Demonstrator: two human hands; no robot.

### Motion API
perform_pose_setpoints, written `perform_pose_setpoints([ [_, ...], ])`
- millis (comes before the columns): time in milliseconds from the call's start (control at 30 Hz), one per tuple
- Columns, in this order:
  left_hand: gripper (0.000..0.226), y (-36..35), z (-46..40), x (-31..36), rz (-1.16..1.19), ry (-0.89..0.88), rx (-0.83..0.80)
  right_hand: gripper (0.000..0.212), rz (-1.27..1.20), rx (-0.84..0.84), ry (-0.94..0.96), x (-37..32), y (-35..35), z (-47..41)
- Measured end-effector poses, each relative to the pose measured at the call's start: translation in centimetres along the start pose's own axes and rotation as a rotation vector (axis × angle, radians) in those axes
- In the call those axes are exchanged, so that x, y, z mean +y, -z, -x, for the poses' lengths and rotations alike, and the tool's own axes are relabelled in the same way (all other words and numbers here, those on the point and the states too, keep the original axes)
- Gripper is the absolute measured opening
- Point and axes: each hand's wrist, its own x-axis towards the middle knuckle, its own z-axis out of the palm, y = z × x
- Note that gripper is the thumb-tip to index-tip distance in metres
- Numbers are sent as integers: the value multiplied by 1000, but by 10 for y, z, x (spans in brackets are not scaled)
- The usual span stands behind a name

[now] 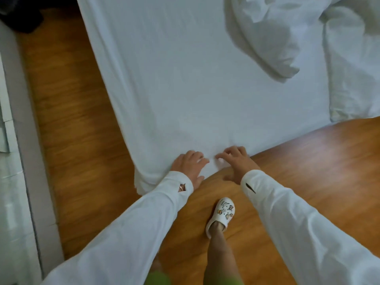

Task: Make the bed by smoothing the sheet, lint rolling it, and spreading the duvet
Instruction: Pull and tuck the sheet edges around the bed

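Both hands rest on the near corner of a bed, seen from above by a head-worn camera. On the person's left, the left hand (190, 165) lies palm down on the white sheet (185, 83), just where the sheet rounds the corner and drops over the side; its fingers are spread and slightly bent, pressing the cloth rather than gripping it. Close beside it, almost fingertip to fingertip, the right hand (236, 161) sits at the bed's near edge with fingers loosely curled, their tips touching the sheet; whether they pinch any cloth cannot be told, as the picture is slightly blurred. Both arms wear long white sleeves (127, 229).

Across the mattress the sheet lies mostly flat, with faint wrinkles along the left edge and a small gathered fold hanging at the corner below the left hand. At the far right corner of the bed a white duvet (298, 31) is bunched in a thick heap, one rounded fold reaching toward the middle and another part lying along the right edge down to the near edge.

Around the bed is a brown wooden floor (308, 165). Between the arms, one foot in a white clog (222, 214) with small charms stands on the floor near the bed corner.
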Motion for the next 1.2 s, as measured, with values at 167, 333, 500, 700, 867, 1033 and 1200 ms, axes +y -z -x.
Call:
perform_pose_setpoints([
  [167, 69, -22, -62, 69, -73, 129, -14, 84, 209, 201, -102, 90, 18, 2],
  [333, 39, -31, -112, 127, 207, 392, 311, 39, 61, 323, 55, 174, 39, -10],
  [500, 17, -20, -139, 136, 294, 481, 182, 19, 101, 299, 188, 216, 50, -20],
  [700, 6, -10, -139, 137, 544, 607, 173, 45, 107, 233, 260, 229, 58, -17],
  [867, 3, 3, -142, 136, 553, 639, 80, 13, 201, 164, 258, 235, 75, -36],
  [1033, 13, 16, -156, 138, 383, 595, -296, 22, 214, -52, 91, 233, 73, -34],
  [1200, 26, 20, -169, 144, 246, 531, -634, 21, 238, -267, 68, 226, 79, -37],
])
